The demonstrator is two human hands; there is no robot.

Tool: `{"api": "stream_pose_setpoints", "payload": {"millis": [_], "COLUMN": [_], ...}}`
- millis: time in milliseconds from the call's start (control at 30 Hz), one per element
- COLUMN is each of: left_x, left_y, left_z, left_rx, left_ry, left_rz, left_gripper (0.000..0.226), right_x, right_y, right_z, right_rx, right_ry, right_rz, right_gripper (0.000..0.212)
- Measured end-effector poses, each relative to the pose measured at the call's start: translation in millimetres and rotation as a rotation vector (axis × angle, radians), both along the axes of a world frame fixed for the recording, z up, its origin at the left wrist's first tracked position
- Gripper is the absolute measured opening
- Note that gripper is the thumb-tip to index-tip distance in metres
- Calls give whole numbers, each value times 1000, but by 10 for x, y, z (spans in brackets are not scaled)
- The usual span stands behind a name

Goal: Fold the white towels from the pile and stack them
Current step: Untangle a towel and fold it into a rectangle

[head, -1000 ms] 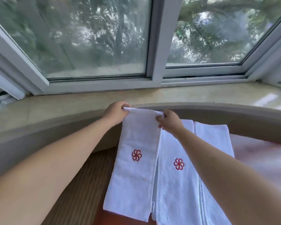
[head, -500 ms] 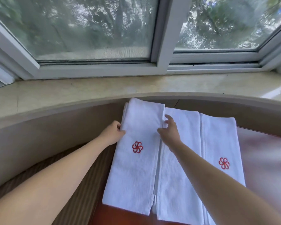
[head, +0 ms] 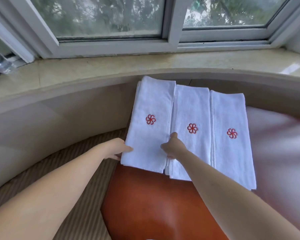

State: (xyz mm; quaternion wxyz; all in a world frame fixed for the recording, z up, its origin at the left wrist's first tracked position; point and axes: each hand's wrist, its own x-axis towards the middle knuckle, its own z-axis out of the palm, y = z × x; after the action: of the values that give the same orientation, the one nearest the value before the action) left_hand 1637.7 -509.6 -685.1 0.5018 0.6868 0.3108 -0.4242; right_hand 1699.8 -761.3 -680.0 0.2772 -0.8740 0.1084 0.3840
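White towels lie in three folded strips side by side on the brown table (head: 145,201), below the window sill (head: 145,64). We note our left hand (head: 117,149) pinching the left towel (head: 151,125) at its near left edge, our right hand (head: 171,146) pinching its near right edge, beside the middle towel (head: 190,118) and right towel (head: 232,135).

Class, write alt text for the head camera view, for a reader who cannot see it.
Two bare hands grip the near end of the leftmost folded white towel, left hand at its left edge, right hand at its right. Three such towels, each with a red flower emblem, lie side by side on a reddish-brown table below a window.
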Motion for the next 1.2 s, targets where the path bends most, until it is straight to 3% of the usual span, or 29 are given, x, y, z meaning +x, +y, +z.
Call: {"api": "stream_pose_setpoints", "payload": {"millis": [100,233,333,467,533,600,667,767,867,1033,1200], "left_x": [-214,-371,-472,-491,-451,-359,-237,-40,19,-190,-372], "left_y": [-13,-52,-104,-141,-158,-199,-264,-539,-827,-788,-755], "left_z": [25,50,28,31,90,162,180,119,-148,-559,-530], "left_rx": [-63,-122,-57,-6,190,490,715,809,790,886,858], "left_ry": [26,44,96,131,93,-51,-340,-682,-681,-736,-802], "left_rz": [146,268,132,27,-174,-443,-549,-698,-915,-1017,-1049], "left_gripper": [24,24,27,30,34,44,50,61,67,68,61], "right_x": [-211,-356,-483,-557,-556,-510,-439,-394,-502,-692,-868], "right_y": [44,-13,-111,-196,-225,-261,-246,-184,-151,-217,-395], "right_z": [-7,-5,-30,-37,12,57,96,29,-165,-433,-418], "right_rx": [35,183,184,120,25,-134,-206,-206,-257,-304,-194], "right_ry": [123,233,263,127,63,-74,-231,-423,-383,-445,-498], "right_rz": [-83,-272,-226,-44,85,217,299,464,578,626,408], "right_gripper": [65,30,6,7,3,17,30,59,78,76,82]}}
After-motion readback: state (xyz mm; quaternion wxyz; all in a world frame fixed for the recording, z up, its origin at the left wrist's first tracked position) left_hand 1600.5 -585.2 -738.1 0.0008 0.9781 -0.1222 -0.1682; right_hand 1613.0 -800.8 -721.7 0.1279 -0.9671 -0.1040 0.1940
